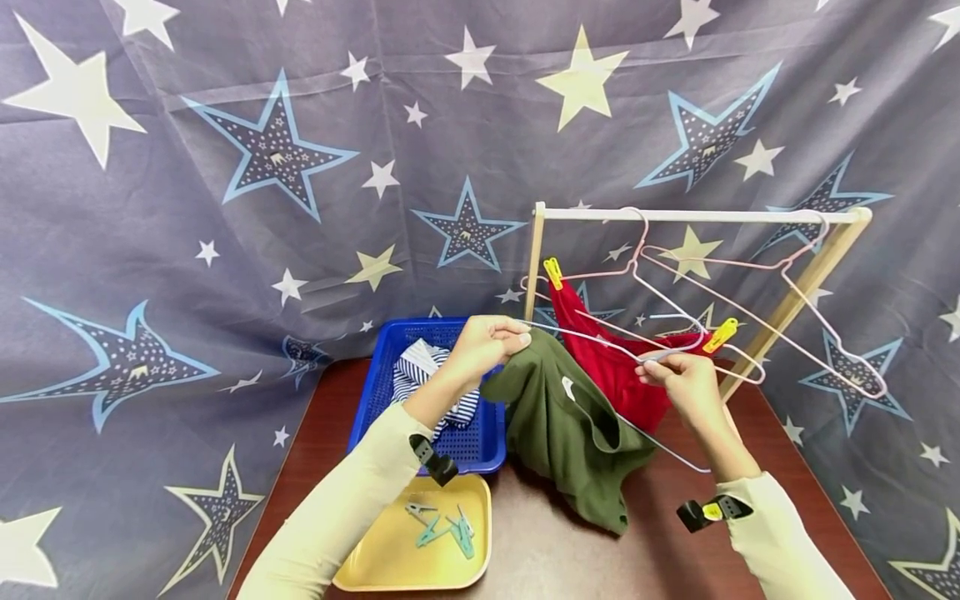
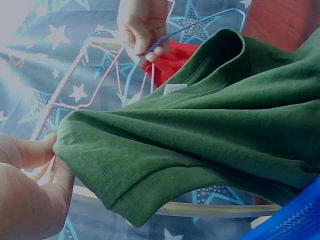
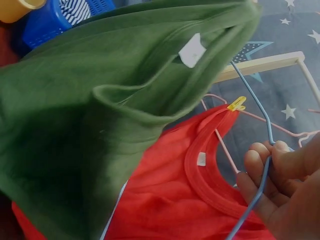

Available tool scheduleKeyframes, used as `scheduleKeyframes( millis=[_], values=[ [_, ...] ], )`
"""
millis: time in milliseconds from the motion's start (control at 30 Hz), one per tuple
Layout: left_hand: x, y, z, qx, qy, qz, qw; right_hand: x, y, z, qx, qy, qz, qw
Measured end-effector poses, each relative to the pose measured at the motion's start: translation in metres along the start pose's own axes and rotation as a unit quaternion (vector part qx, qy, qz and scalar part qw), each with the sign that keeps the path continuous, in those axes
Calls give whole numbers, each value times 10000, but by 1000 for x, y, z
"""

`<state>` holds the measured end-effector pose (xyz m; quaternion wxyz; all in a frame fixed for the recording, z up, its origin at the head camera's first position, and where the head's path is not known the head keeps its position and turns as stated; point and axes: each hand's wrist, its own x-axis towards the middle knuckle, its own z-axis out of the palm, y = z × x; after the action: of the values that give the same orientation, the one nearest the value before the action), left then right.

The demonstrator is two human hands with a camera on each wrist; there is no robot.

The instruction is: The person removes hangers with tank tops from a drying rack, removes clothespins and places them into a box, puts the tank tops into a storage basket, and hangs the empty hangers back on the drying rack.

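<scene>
Left hand (image 1: 483, 346) pinches a top corner of the green shirt (image 1: 558, 433) between thumb and fingers; right hand (image 1: 690, 387) pinches the blue hanger (image 3: 270, 131) by the bent wire just under its hook. From the left fingertips the shirt drops down and to the right, filling the space between the two hands and lower than both. Its long axis slants from that pinched corner toward a loose lower end, below and between the hands. The neck opening faces toward the right hand, with a white tag inside the collar; a short sleeve falls just below the left hand. From the right fingertips one wire arm runs left toward the pinched corner, the hook curls up and to the right, and a lower wire emerges from behind the shirt beneath the right hand.

Beyond the hands, the red shirt (image 1: 637, 400) hangs from the rack (image 1: 705, 216), held by yellow pegs (image 1: 722, 335). Just left of the left hand is the blue basket (image 1: 367, 396) with striped cloth (image 1: 412, 375); below that hand, nearer the person, lies the yellow tray (image 1: 390, 550) of pale green pegs (image 1: 461, 537).
</scene>
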<state>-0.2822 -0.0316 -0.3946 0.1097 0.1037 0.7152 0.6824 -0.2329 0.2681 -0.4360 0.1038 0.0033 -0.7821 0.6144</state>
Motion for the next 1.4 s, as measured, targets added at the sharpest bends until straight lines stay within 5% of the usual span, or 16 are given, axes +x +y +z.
scheduleKeyframes(
  millis=[400, 767, 1000, 1233, 1400],
  values=[
    [11, 44, 12, -234, -15, 477, 9986, -6, 9, -3, -753, 17, -32, 9972],
    [21, 80, 3, -862, 204, -57, 9961, -8, 18, -4, -191, -15, -179, 9997],
    [29, 90, -5, -1665, 264, -481, 9845, -8, 22, -3, 57, 25, -54, 10000],
    [31, 97, -12, -1902, 408, -463, 9798, -10, 22, -1, 190, 23, -47, 9998],
    [30, 114, -16, -2033, 537, -298, 9772, -11, 23, 1, 259, 93, -9, 9996]
  ],
)
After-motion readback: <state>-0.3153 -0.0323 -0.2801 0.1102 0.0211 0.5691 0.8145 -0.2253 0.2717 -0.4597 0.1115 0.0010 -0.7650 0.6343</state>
